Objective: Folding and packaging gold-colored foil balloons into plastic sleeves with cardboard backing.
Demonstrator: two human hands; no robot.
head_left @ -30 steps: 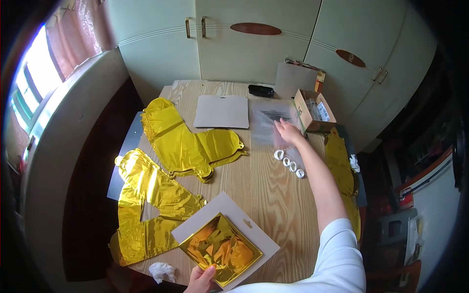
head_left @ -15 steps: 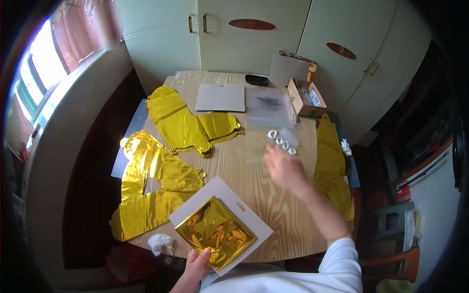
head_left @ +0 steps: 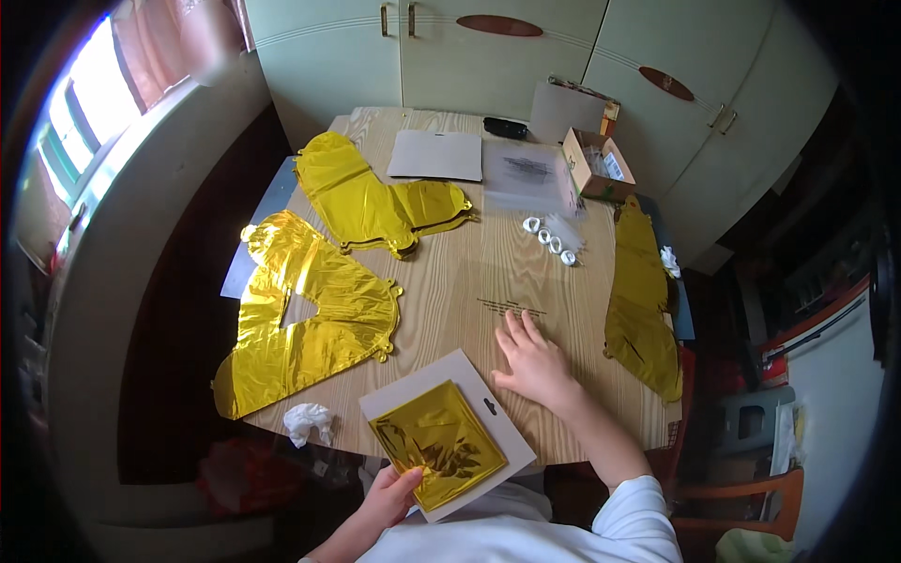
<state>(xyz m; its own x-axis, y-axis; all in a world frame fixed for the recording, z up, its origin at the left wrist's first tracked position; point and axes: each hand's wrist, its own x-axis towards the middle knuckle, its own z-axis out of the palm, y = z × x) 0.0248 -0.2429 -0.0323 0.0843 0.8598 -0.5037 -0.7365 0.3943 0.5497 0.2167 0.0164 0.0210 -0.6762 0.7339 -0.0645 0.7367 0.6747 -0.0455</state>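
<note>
My left hand (head_left: pixel 394 493) pinches the lower edge of a folded gold foil balloon (head_left: pixel 439 436) together with the pale hanging card (head_left: pixel 476 387) beneath it. Both are tilted over the table's near edge. My right hand (head_left: pixel 537 364) rests with fingers spread, fingertips at the dark printed lines of a clear plastic bag (head_left: pixel 511 306) on the wooden table; the bag's outline is hard to see. To the left lie two unfolded gold foil balloons, a creased one (head_left: pixel 347 314) and a boot-shaped one (head_left: pixel 361 197) farther back.
At the back are stacked pale cards (head_left: pixel 436 155), clear bags (head_left: pixel 526 183), a black pouch (head_left: pixel 505 128) and a cardboard box (head_left: pixel 599 167). Several white ribbon rolls (head_left: pixel 551 240) sit right of centre. Another gold foil piece (head_left: pixel 642 300) lies along the right edge; crumpled tissue (head_left: pixel 307 424) is front left.
My right hand has come down from near the ribbon rolls, and a clear printed bag now shows flat under its fingertips. My left hand keeps hold of the card and balloon. The view has shifted slightly.
</note>
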